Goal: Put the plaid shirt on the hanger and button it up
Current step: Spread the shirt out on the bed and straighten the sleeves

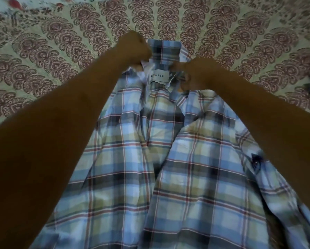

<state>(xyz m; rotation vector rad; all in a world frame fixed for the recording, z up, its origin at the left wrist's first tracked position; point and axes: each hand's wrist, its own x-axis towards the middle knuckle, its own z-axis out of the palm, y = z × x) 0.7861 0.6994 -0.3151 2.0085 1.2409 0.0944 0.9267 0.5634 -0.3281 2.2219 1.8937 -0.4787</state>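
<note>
The work appears to be at its opening step: the plaid shirt (195, 177) is being taken up by the neck, and no hanger can be seen anywhere in view, so hanging and buttoning both look undone. The shirt lies spread on a patterned bedspread (43, 51), front upward and open, its hem toward the person and its collar (166, 49) at the far end. The left hand (135, 49) is curled into a fist round the fabric at the left end of the collar. The right hand (193, 74) has its fingers bunched into the cloth at the other side of the neck opening, gripping there too, though blur hides exactly how the fingers lie. Between the two hands the white label (157, 77) inside the neck shows plainly. The next move probably calls for spreading the neck wide enough to take a hanger's shoulders, or lifting the shirt by the collar to bring it to one; a hanger would first have to be found. The cloth is a thin, soft weave in blue, pale yellow and dark checks with red and white lines, heavily creased, the two front panels falling loosely apart down the middle with no button fastened as far as can be seen.
</note>
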